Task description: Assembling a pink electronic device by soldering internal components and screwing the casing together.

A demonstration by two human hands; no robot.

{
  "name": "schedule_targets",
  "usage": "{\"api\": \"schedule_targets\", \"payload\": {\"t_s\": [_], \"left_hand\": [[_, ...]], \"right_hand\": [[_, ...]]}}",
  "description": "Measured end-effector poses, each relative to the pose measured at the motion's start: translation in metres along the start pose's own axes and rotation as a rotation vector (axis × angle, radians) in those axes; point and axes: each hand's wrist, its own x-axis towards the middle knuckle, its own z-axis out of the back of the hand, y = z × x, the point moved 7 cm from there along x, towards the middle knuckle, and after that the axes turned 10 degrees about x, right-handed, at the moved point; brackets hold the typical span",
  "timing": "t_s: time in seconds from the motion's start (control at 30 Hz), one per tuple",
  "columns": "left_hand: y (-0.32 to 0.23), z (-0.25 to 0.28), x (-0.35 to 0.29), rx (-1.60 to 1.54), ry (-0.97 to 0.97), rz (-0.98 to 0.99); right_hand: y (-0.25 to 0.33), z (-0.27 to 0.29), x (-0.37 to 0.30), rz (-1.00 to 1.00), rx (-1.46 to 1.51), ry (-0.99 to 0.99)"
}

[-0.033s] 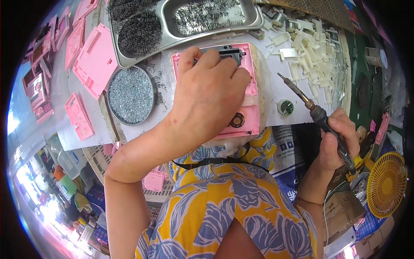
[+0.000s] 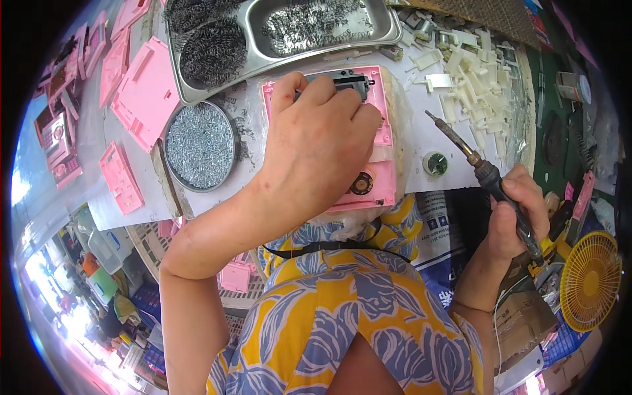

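Observation:
My left hand (image 2: 322, 141) is closed over the upper part of a pink plastic housing (image 2: 386, 158), its fingers bent around a dark grey plastic part (image 2: 352, 81). The palm and fingertips hide much of the housing's inside. A small round speaker-like disc (image 2: 362, 184) shows in the lower end. Clear plastic wrap lies under the housing. In my right hand (image 2: 523, 207) is a soldering iron (image 2: 487, 174), gripped by its black handle, its tip pointing up and left, apart from the housing. A small round tub (image 2: 435, 163) with green contents stands between them.
A metal tray (image 2: 253, 39) of dark springs lies at the back, with a round dish (image 2: 201, 146) of small screws before it. White plastic parts (image 2: 477, 79) are heaped at back right. Pink panels (image 2: 146, 92) lie left; a yellow fan (image 2: 590, 282) stands right.

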Motion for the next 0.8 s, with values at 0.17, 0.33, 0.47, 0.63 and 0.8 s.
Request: {"api": "schedule_targets", "payload": {"t_s": [0.17, 0.33, 0.47, 0.63, 0.8], "left_hand": [[-0.004, 0.014, 0.002, -0.064, -0.017, 0.025], [-0.002, 0.036, -0.013, -0.104, -0.118, 0.071], [0.003, 0.038, -0.027, -0.136, -0.097, 0.126], [0.007, 0.039, -0.038, -0.100, -0.077, 0.169], [0.012, 0.039, -0.052, -0.172, -0.114, 0.159]], "right_hand": [[-0.001, 0.053, -0.011, 0.003, 0.060, -0.187], [0.055, 0.209, -0.051, -0.012, -0.079, -0.860], [0.080, 0.271, -0.071, -0.036, -0.277, -1.087], [0.020, 0.292, -0.037, -0.181, -0.341, -1.020], [-0.041, 0.317, -0.044, -0.376, 0.028, -0.988]]}}
